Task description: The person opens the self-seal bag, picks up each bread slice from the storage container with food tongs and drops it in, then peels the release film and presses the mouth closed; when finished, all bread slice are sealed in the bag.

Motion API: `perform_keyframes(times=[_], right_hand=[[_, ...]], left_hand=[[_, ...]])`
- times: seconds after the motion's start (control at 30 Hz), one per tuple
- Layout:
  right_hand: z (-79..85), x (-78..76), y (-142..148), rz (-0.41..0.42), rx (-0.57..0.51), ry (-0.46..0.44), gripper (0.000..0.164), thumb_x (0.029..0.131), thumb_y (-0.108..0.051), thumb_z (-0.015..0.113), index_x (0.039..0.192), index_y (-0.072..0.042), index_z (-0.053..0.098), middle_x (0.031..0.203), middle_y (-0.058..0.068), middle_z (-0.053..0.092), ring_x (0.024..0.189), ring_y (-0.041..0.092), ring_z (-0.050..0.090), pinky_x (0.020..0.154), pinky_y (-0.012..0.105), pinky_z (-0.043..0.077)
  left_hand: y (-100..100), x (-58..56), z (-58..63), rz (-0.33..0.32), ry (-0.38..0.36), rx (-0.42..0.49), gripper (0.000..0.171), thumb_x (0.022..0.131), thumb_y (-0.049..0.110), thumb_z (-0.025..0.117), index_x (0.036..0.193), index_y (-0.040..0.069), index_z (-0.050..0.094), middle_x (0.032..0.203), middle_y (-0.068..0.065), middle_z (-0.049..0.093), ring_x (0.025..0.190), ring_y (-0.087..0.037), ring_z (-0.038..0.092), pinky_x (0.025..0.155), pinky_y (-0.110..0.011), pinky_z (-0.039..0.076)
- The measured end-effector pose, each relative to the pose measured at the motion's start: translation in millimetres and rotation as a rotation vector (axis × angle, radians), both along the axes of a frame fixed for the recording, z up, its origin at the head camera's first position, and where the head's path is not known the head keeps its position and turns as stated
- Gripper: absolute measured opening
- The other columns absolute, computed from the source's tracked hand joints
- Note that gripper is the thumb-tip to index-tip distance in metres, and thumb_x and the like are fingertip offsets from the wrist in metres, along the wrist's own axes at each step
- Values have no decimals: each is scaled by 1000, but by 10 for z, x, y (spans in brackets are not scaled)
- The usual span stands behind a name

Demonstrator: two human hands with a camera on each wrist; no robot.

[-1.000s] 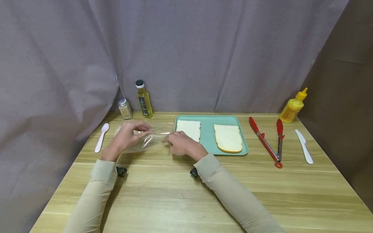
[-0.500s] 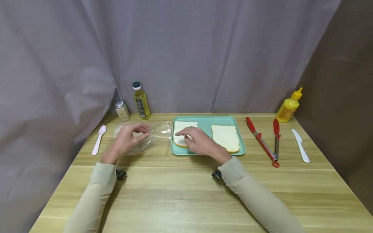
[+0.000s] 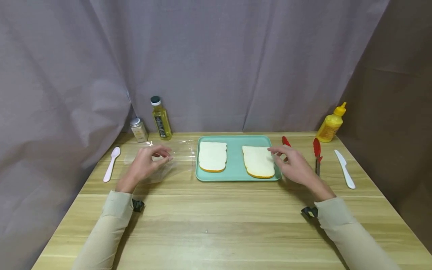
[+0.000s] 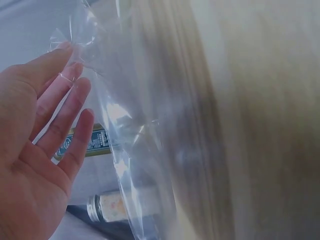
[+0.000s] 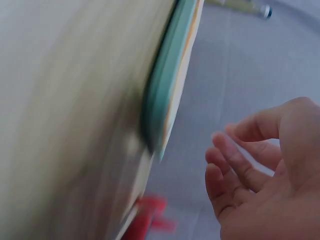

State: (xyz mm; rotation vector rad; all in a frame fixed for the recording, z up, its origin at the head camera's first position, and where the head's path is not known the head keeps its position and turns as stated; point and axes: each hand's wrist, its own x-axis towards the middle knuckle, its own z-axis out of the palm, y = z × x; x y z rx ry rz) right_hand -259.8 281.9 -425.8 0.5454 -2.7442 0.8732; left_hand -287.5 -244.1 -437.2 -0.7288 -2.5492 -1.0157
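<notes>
A clear plastic bag (image 3: 185, 153) spreads over the table at the left, seen close up as a shiny film (image 4: 130, 125) in the left wrist view. My left hand (image 3: 146, 165) pinches its upper edge between thumb and fingertips. Over the right end of the green tray (image 3: 234, 159) hovers my right hand (image 3: 296, 167), its fingers loosely bent and holding nothing. Two slices of bread lie on that tray, a left slice (image 3: 212, 156) and a right slice (image 3: 259, 162). Red-tipped tongs (image 3: 317, 147) lie partly hidden behind the right hand.
Behind the bag stand an oil bottle (image 3: 161, 122) and a small seasoning jar (image 3: 139, 131). A white spoon (image 3: 112, 165) lies to the left. On the right are a white knife (image 3: 344, 169) and a yellow squeeze bottle (image 3: 330, 125). A grey curtain (image 3: 202, 67) closes off the back.
My right hand has left the bag's right side and moved rightward across the tray, uncovering the left bread slice. The left hand has stayed at the bag's edge.
</notes>
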Motion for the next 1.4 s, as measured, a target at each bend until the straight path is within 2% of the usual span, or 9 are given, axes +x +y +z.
perform_keyframes(times=[0.2,0.43,0.57,0.73,0.87,0.97,1.07,1.17,1.4], right_hand=[[-73,78,512,-144,71,27,43,102,-14,73,141,3,65,111,23,68,96,35,59,77,39,46],[-118,162,753,-316,141,-69,95,96,-48,82,157,12,40,124,35,49,108,44,44,75,45,40],[-117,197,794,-349,200,-124,111,89,-59,84,156,14,35,125,37,43,106,46,42,78,50,43],[-115,218,833,-351,249,-253,126,86,-68,83,158,17,24,115,35,42,99,44,39,75,46,40],[-104,222,870,-349,245,-292,132,88,-64,83,160,21,12,120,41,44,106,50,43,86,60,47],[-108,221,896,-356,233,-292,124,89,-62,84,153,23,20,119,41,48,108,52,49,89,66,50],[-111,221,914,-367,227,-298,96,89,-59,84,126,18,43,99,29,54,90,43,55,72,52,53],[-102,227,947,-372,206,-323,72,90,-54,84,102,8,50,83,17,53,75,32,54,58,37,47],[-84,256,1080,-387,108,-358,74,96,-45,75,119,18,44,87,20,53,73,30,56,56,35,47]], left_hand=[[-68,21,-34,7,29,-1,24,94,8,85,117,1,79,99,-10,84,92,-29,81,89,-52,68],[-134,60,-44,15,29,-9,23,95,8,84,117,3,79,99,-9,85,92,-30,81,88,-54,67],[-140,58,-48,17,24,-10,22,96,9,83,117,3,80,99,-9,85,93,-30,81,89,-55,67],[-129,46,-71,5,21,-11,21,95,5,83,116,0,79,98,-10,84,93,-31,80,87,-55,67],[-111,49,-84,-3,13,-11,20,95,4,82,114,0,79,98,-10,84,92,-30,80,85,-53,68],[-95,45,-87,-4,9,-11,19,96,4,82,114,1,79,99,-9,84,91,-29,80,85,-52,68],[-78,37,-86,-2,4,-13,20,96,4,82,115,1,80,99,-9,84,92,-29,80,85,-53,68],[-62,25,-85,3,-2,-18,19,96,5,83,114,2,80,99,-9,84,92,-29,80,85,-53,67],[-9,0,-60,6,-17,-28,18,96,8,83,113,3,81,101,-8,85,92,-28,81,86,-52,68]])
